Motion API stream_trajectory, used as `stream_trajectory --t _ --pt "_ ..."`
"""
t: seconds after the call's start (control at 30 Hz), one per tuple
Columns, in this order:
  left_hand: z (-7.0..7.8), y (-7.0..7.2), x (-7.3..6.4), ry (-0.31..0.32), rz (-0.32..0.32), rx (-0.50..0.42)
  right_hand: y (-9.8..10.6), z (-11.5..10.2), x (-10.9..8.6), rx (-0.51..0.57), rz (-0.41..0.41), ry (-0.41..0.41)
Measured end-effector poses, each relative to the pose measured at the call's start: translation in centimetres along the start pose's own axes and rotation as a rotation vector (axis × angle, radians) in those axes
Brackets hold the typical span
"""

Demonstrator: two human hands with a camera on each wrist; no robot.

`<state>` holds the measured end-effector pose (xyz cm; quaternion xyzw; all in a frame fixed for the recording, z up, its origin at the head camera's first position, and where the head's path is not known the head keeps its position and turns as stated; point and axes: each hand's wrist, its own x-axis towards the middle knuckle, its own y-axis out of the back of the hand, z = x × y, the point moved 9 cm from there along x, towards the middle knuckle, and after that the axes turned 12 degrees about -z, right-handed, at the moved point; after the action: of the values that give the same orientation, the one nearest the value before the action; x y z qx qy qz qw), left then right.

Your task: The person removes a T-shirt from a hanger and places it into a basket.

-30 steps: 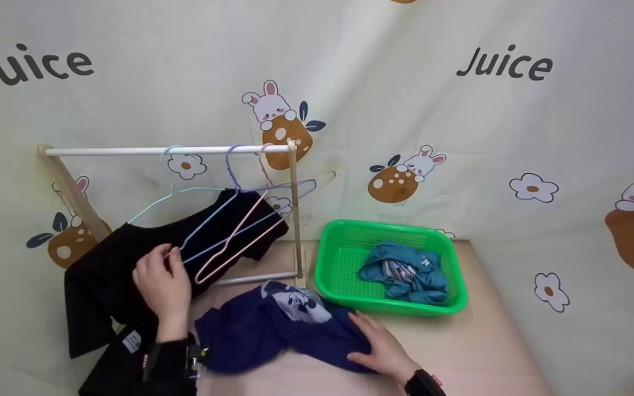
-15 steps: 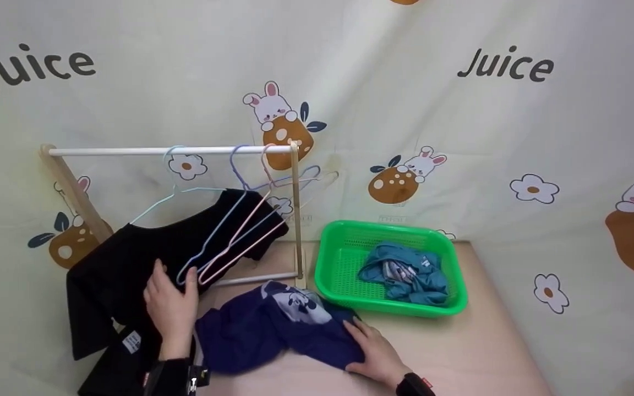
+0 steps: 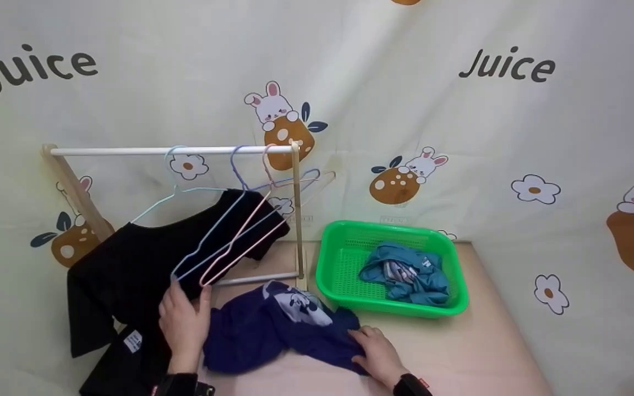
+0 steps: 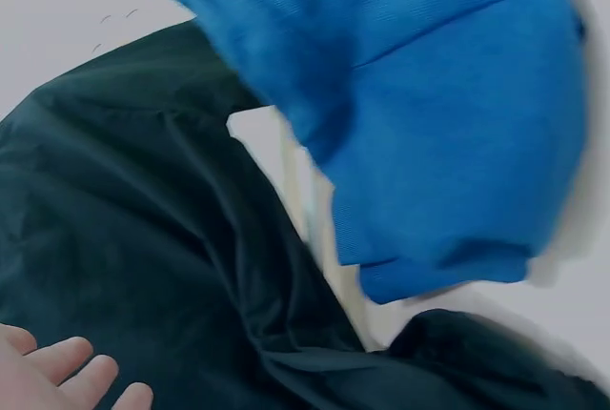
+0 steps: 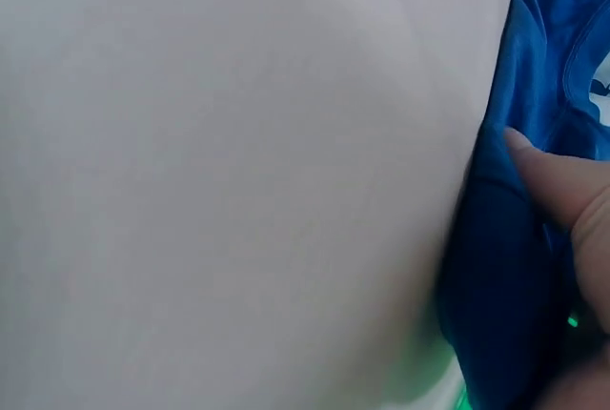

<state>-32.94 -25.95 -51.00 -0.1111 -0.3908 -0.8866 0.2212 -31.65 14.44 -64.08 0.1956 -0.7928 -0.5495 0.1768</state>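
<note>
My left hand (image 3: 186,320) is raised at the lower left ends of a blue wire hanger (image 3: 202,240) and a pink wire hanger (image 3: 235,237), its fingers mostly straight and fingertips right at them. Both hangers hang bare from the rack. On the table lies a crumpled navy shirt (image 3: 251,330) with a grey cartoon print. My right hand (image 3: 377,355) holds its right edge, fingers bent; in the right wrist view the thumb (image 5: 558,176) lies on the cloth. A black garment (image 3: 130,269) hangs on a light-green hanger (image 3: 154,206) behind my left hand.
A drying rack with a white top bar (image 3: 108,152) and wooden legs stands at the left. A green plastic basket (image 3: 339,300) holds a crumpled teal garment (image 3: 427,280) at the back right. The table's right edge (image 3: 507,308) slopes down beside a patterned curtain.
My left hand has moved down and right, from holding the blue hanger's end to below both hanger ends. The blue hanger swung rightward, then partly back. My right hand's fingers have drawn closer to its thumb.
</note>
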Motion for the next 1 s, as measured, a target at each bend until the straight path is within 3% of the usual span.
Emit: stream_trajectory --t 0.2,0.33,0.5,0.67,0.83,1.0 --pt "-0.5 -0.4 -0.6 -0.011 -0.008 0.044 0.8 0.2 0.1 0.044 0.050 -0.013" --pt "-0.8 -0.7 -1.0 -0.011 -0.030 0.056 1.7 0.8 0.2 0.175 0.063 -0.037" --pt "-1.0 -0.8 -1.5 -0.012 -0.049 0.064 3.2 2.3 0.7 0.546 0.075 -0.115" --pt "-1.1 -0.7 -2.1 -0.021 -0.044 0.063 5.6 3.1 1.5 0.937 0.167 -0.184" --pt "-1.4 -0.9 -2.5 -0.014 -0.058 0.055 9.3 1.8 2.6 1.200 0.278 -0.071" --pt "-1.3 -1.0 -2.7 -0.032 -0.054 0.060 13.8 0.8 3.5 1.315 0.411 0.021"
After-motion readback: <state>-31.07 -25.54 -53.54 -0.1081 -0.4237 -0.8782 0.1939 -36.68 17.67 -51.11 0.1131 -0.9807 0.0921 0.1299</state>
